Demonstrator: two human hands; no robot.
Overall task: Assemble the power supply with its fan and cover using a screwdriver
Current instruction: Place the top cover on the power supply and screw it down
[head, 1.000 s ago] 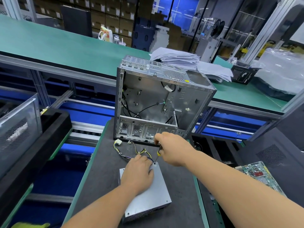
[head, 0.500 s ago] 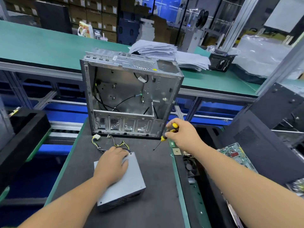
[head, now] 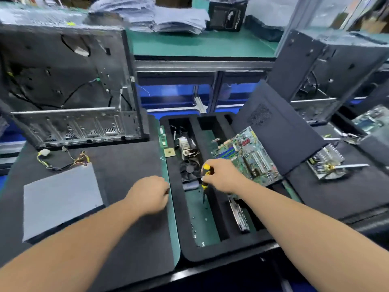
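Note:
The grey power supply (head: 61,199) lies flat on the dark mat at the left, its yellow-and-black cables (head: 63,161) trailing toward the open metal computer case (head: 69,85). My right hand (head: 223,175) grips a yellow-and-black screwdriver (head: 205,180), tip pointing down into the black foam tray (head: 221,247), over its green floor where several small screws (head: 199,224) lie. A black fan (head: 190,168) sits in the same tray slot, just left of that hand. My left hand (head: 150,193) hovers over the mat's right edge with fingers loosely curled, holding nothing.
A green motherboard (head: 246,152) leans in the tray to the right, against a dark side panel (head: 277,131). A heatsink (head: 186,145) sits behind the fan. Another open board (head: 328,163) lies at the far right. Paper stacks (head: 160,15) rest on the green bench behind.
My left hand has left the power supply and moved right to the mat's edge. My right hand carried the screwdriver from beside the case to the foam tray. The view swung right.

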